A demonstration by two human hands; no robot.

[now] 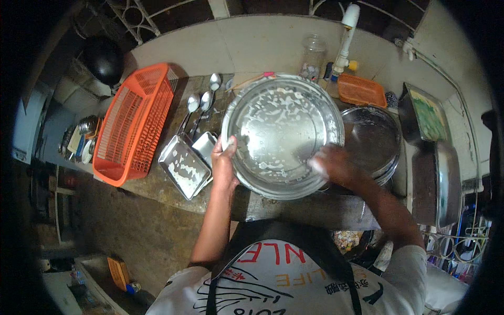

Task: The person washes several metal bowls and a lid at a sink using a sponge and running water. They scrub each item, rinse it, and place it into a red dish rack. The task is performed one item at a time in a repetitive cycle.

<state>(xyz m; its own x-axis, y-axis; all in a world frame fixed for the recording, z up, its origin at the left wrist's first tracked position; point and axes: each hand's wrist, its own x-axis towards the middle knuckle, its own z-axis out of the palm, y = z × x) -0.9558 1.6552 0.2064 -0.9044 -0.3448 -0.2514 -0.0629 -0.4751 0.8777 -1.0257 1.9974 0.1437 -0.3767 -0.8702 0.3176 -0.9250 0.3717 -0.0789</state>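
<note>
A large round metal basin [281,138] with white suds over its inside is tilted up before me. My left hand [225,159] grips its left rim, thumb on the inner side. My right hand [334,163] is motion-blurred at the basin's lower right inside, fingers curled, with something whitish at the fingertips; whether that is foam or a scrubber I cannot tell. Left of the basin, sudsy rectangular metal trays [185,167] lie partly stacked on the counter [189,199]. Beyond them rest several metal spoons [205,101].
An orange plastic basket [134,126] stands at the left. Behind the basin are a clear jar [313,59] and a white tap [345,43]. To the right are a small orange basket [361,91], a round dark-looking vessel [370,138] and rectangular metal pans [437,185].
</note>
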